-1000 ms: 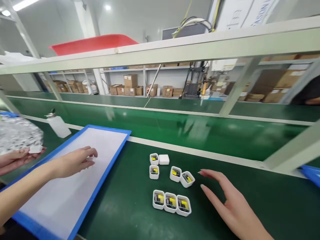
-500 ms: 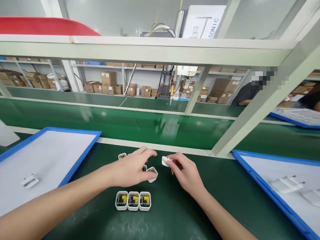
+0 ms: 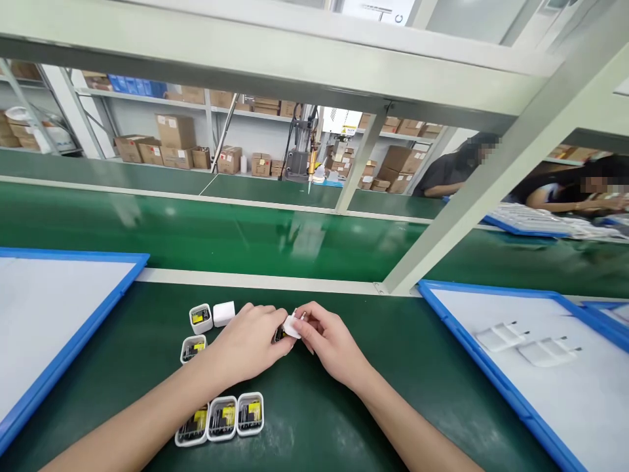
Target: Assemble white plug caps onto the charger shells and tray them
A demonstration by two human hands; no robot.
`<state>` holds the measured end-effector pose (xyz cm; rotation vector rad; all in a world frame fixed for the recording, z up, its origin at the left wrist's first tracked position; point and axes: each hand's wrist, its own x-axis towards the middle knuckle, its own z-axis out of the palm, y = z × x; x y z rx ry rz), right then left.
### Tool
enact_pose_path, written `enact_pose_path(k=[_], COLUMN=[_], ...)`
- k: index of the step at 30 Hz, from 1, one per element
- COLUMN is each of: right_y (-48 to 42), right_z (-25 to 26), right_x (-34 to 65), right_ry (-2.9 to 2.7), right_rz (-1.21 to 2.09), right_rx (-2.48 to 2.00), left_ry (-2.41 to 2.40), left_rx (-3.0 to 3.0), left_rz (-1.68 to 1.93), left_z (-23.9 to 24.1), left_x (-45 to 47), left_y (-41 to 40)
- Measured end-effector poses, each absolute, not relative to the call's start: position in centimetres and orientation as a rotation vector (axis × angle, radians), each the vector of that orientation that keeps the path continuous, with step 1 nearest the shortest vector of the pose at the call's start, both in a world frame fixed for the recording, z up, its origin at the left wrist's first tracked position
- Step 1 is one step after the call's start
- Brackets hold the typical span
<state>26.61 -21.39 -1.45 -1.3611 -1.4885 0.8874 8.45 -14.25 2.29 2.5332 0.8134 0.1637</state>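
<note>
My right hand [image 3: 327, 341] pinches a white plug cover with metal pins [image 3: 293, 326]. Against it, my left hand [image 3: 250, 341] is closed round a charger housing [image 3: 280, 334], of which only a dark sliver shows between the fingers. Left of that hand stand an open white housing [image 3: 200, 318] with black and yellow parts inside and a white block-shaped piece [image 3: 224, 313]. Another open housing [image 3: 192, 349] is partly behind my left forearm. Closer to me, three filled housings [image 3: 222, 417] form a row, the leftmost partly covered by the forearm.
Blue-rimmed white boards lie at left [image 3: 73, 314] and right [image 3: 491, 387]; the right one carries two white plug pieces [image 3: 548, 352]. A slanted metal post [image 3: 457, 183] and crossbeam [image 3: 275, 52] rise ahead. Beyond the green belt [image 3: 236, 236], people sit at far right.
My left hand has closed on a housing, and my right hand has brought the plug cover up to it. The view has shifted right and down.
</note>
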Motion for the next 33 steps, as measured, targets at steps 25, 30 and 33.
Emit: enact_pose_path(k=[25,30,33], right_y=[-22.2,-22.2,-22.3], right_z=[1.1,0.7,0.2], right_x=[25.7,25.3,25.2], right_ry=[-2.358,-2.353,-2.33], right_rz=[0.064,0.05,-0.018], right_rx=[-1.583,-1.606,-1.608], left_ry=[0.809,0.778,0.776], left_rx=[2.416,2.407,2.393], left_rz=[0.087,0.122,0.138], left_z=[0.8,0.5,0.5], left_x=[8.4,8.2,8.1], left_y=[-12.5,-12.3,-12.3])
